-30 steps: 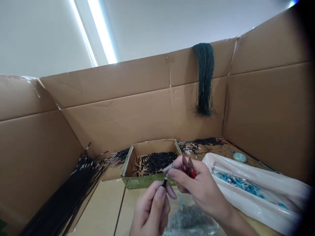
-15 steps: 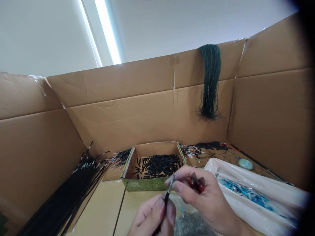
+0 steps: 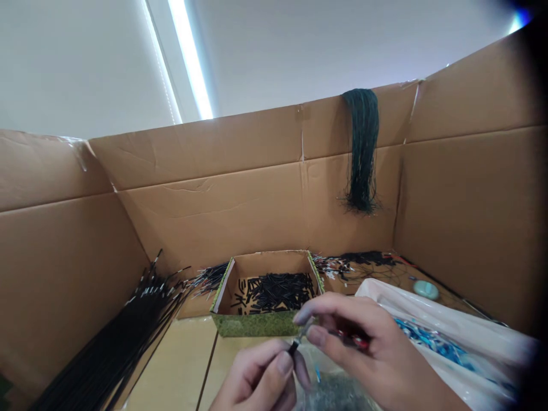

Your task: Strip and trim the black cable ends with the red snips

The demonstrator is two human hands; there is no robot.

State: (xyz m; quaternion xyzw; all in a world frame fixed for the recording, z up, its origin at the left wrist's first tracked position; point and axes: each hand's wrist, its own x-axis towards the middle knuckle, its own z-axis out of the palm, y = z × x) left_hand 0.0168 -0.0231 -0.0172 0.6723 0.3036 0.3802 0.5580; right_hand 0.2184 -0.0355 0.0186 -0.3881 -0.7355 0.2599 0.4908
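My left hand (image 3: 265, 374) is closed around a black cable (image 3: 293, 347), pinching it between thumb and forefinger near its end. Pale, silvery strands (image 3: 302, 332) stick out of that end, up toward my right hand (image 3: 363, 337). The thumb and forefinger of my right hand close in on these strands; whether they press on them is hard to see. Tucked in the palm of the same hand is a red-handled tool (image 3: 359, 341), mostly hidden by the fingers. Just behind both hands stands a green-patterned box (image 3: 252, 325) holding many short black tubes (image 3: 282, 290).
Long black cables (image 3: 107, 337) lie bundled at left. At right, a white plastic-lined tray (image 3: 428, 311) contains blue and white scraps (image 3: 445, 345). Dark green strands (image 3: 363, 154) hang over the cardboard wall (image 3: 214, 211). A clear plastic bag (image 3: 338, 391) lies below my right hand.
The red-handled tool has turned in my right palm and its dark tips are now hidden. My left hand has shifted slightly left, and the cable end is lower and more tilted.
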